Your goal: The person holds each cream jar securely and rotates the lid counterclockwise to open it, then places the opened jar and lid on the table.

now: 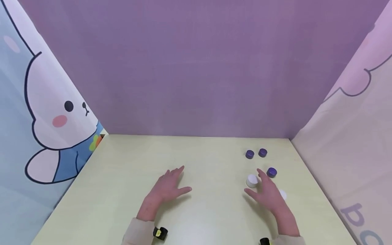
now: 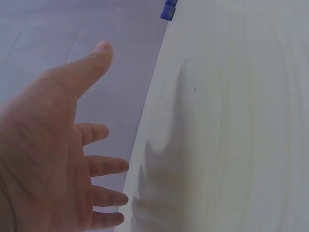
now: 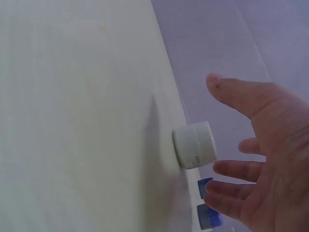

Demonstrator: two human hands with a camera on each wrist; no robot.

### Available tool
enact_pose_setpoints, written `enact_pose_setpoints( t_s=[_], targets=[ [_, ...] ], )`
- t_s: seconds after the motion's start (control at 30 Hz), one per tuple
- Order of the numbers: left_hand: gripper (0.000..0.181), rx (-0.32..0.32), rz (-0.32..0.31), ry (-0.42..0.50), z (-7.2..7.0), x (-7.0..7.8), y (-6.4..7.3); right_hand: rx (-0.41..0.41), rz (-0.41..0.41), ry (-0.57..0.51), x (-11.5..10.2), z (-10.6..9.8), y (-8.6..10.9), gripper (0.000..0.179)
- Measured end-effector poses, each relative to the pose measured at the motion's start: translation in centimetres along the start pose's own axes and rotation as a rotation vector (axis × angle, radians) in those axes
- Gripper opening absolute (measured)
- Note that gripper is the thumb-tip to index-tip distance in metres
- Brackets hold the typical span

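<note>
My left hand (image 1: 166,188) hovers over the left-middle of the table, fingers and thumb spread, holding nothing; the left wrist view shows its bare palm. On the right my right hand (image 1: 269,194) is also spread, with a small white round jar (image 1: 251,181) between its thumb and index finger, apart from both in the right wrist view. A second white round piece (image 1: 283,194) lies partly hidden behind this hand. Just beyond the fingertips stands a small dark blue-purple round container (image 1: 271,172). Two more like it, one container (image 1: 249,154) and another (image 1: 262,152), stand farther back.
A pale wooden table (image 1: 211,163) runs up to a purple cloth wall (image 1: 199,75). Printed cloth with a rabbit (image 1: 61,102) hangs on the left, and a pink-white cloth (image 1: 352,136) on the right. Black wrist devices, such as the left band (image 1: 160,233), sit at both sleeves.
</note>
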State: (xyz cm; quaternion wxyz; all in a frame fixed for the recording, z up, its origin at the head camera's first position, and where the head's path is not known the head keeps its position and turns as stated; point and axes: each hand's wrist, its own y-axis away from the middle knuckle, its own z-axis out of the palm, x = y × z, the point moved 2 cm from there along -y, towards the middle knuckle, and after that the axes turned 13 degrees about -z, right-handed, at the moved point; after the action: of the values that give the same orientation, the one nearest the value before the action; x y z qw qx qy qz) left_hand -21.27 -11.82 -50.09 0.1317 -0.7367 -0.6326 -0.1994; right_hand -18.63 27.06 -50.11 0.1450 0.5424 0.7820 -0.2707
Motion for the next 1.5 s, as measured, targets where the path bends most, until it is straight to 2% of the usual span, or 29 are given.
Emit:
enact_pose_setpoints(
  t_s=[0.13, 0.3, 0.47, 0.6, 0.83, 1.03, 1.3, 1.5],
  targets=[
    [0.092, -0.047, 0.011, 0.014, -0.1, 0.8, 0.0, 0.019, 0.060, -0.005, 0.6, 0.8, 0.4, 0.103],
    [0.087, -0.081, 0.020, 0.016, 0.7, 1.2, 0.0, 0.026, 0.172, -0.017, 0.5, 1.3, 1.1, 0.098],
    [0.085, -0.075, 0.054, 0.008, 0.6, 1.3, -0.6, 0.053, 0.221, -0.040, 0.4, 1.5, 0.7, 0.087],
    [0.082, -0.072, 0.095, 0.015, 0.7, 1.6, -1.1, 0.115, 0.251, -0.061, 0.7, 1.6, 0.6, 0.078],
    [0.071, -0.066, 0.142, 0.024, 1.4, 1.7, -1.3, 0.154, 0.263, -0.058, 0.3, 3.1, 0.5, 0.066],
    [0.065, -0.066, 0.198, 0.041, 1.6, 2.5, -1.9, 0.220, 0.276, -0.030, 0.4, 3.2, 0.2, 0.063],
    [0.061, -0.049, 0.276, 0.026, 2.3, 2.2, -2.9, 0.311, 0.263, 0.041, 0.8, 3.2, -0.8, 0.052],
    [0.058, -0.096, 0.312, 0.032, 2.1, 1.4, -2.2, 0.293, 0.305, 0.084, 0.8, 3.6, -1.1, 0.049]
  ],
)
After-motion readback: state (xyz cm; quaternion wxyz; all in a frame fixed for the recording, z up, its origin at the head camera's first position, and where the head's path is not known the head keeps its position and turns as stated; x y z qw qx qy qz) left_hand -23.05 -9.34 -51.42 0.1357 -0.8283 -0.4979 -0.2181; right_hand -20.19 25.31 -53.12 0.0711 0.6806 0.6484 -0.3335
